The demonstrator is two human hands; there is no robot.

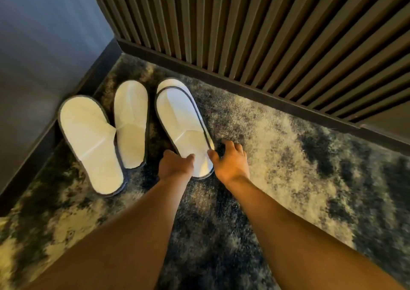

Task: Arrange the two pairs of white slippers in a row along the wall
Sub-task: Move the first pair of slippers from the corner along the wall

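Note:
Two white slippers with dark trim lie on the carpet near the corner: the left slipper (88, 141) and the second slipper (131, 123), touching at their sides. To their right, a third slipper (182, 116) rests on top of a fourth slipper (172, 82), of which only the toe rim shows. My left hand (175, 165) grips the near end of this stack from the left, thumb on top. My right hand (230, 161) holds the stack's right edge, thumb on the trim and fingers spread against the carpet.
A dark ribbed wall panel (266, 34) with a baseboard (244, 90) runs diagonally behind the slippers. A plain grey wall (40, 45) closes the left side, forming a corner. Mottled dark and pale carpet (288, 145) stretches to the right along the baseboard.

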